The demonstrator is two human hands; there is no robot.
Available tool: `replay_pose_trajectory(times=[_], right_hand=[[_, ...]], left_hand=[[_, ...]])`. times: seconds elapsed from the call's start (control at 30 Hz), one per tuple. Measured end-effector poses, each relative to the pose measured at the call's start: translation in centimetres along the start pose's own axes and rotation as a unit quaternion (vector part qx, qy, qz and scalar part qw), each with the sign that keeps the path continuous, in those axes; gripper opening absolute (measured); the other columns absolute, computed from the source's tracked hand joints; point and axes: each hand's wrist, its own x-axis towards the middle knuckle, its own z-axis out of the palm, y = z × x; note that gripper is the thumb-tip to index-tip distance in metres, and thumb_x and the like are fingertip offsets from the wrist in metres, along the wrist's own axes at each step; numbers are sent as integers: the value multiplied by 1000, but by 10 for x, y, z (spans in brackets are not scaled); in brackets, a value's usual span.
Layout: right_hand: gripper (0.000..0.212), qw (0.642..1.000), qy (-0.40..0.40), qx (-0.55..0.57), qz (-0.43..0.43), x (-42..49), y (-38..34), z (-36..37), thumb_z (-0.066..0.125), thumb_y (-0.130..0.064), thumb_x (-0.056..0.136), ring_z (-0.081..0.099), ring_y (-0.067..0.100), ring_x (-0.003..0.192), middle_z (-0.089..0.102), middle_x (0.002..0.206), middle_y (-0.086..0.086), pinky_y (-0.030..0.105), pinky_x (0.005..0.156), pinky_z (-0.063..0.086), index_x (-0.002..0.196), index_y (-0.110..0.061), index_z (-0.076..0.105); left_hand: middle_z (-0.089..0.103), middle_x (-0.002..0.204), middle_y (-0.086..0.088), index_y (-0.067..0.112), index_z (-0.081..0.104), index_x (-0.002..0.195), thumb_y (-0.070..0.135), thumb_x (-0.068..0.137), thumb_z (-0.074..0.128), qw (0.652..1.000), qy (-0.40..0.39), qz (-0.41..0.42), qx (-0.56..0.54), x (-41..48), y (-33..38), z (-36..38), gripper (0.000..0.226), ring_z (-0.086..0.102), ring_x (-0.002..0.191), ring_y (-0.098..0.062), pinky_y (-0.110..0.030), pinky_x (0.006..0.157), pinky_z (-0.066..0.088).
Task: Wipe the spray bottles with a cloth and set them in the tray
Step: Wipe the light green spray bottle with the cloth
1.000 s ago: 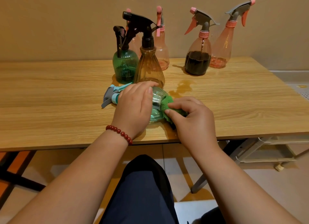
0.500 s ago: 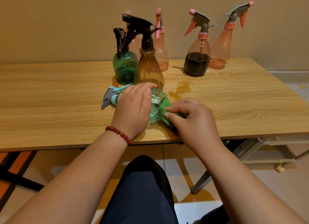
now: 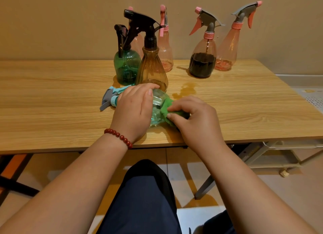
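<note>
A clear teal spray bottle (image 3: 160,108) lies on its side on the wooden table (image 3: 52,101), its grey-blue nozzle pointing left. My left hand (image 3: 134,111) presses down on its body and grips it. My right hand (image 3: 195,118) pinches a green cloth (image 3: 166,109) against the bottle's base end. Behind stand an amber bottle (image 3: 152,71) and a green bottle (image 3: 126,66), both with black triggers. Several pink bottles stand near the wall; one (image 3: 203,59) holds dark liquid. A pale tray (image 3: 288,153) sits low on the floor at the right, under the table's edge.
A wet amber stain (image 3: 185,91) marks the table just beyond my right hand. The table's front edge runs close to my wrists. Grey table legs (image 3: 208,185) and my dark-clothed knees (image 3: 146,198) are below. A perforated white surface (image 3: 312,97) lies at the far right.
My right hand has slid the green cloth slightly along the bottle's base end. My left hand keeps the bottle pinned in the same spot.
</note>
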Motion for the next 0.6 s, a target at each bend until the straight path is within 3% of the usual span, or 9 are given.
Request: replay_pose_trajectory(times=[0.1, 0.2, 0.33, 0.4, 0.6], right_hand=[[11, 997, -45, -61, -25, -3, 4, -3, 77, -12, 78, 55, -2, 88, 63, 89, -14, 3, 83, 39, 88, -17, 77], [12, 982, -109, -138, -66, -1, 7, -13, 75, -12, 80, 60, 7, 95, 68, 98, -9, 20, 87, 47, 90, -19, 78], [15, 999, -31, -26, -14, 6, 5, -23, 73, -16, 82, 53, -7, 90, 61, 94, -18, 5, 80, 40, 90, -28, 71], [18, 1000, -5, 23, -17, 9, 2, -18, 73, -15, 82, 51, -12, 92, 58, 92, -22, 3, 79, 39, 89, -31, 67], [14, 997, -41, -40, -57, 2, 10, -5, 76, -9, 77, 54, -3, 91, 59, 92, -16, 2, 83, 37, 86, -20, 75]], left_hand=[[63, 119, 1, 16, 61, 120, 36, 97, 15, 1000, -1, 3, -2, 0, -2, -1, 56, 53, 115, -19, -40, 100, 37], [63, 119, 1, 16, 61, 121, 37, 97, 15, 1000, -2, 0, 1, 0, -1, -2, 56, 52, 116, -18, -39, 100, 37], [63, 119, 2, 17, 61, 121, 37, 97, 15, 1000, -1, 0, 1, -1, -1, -2, 55, 52, 116, -17, -41, 100, 37], [64, 119, 1, 16, 61, 120, 36, 97, 15, 1000, 0, 1, 5, -1, 0, -2, 56, 52, 115, -19, -41, 99, 38], [64, 119, 0, 16, 61, 121, 37, 96, 15, 1000, 0, -1, 5, -1, 1, -1, 57, 52, 115, -19, -41, 99, 38]])
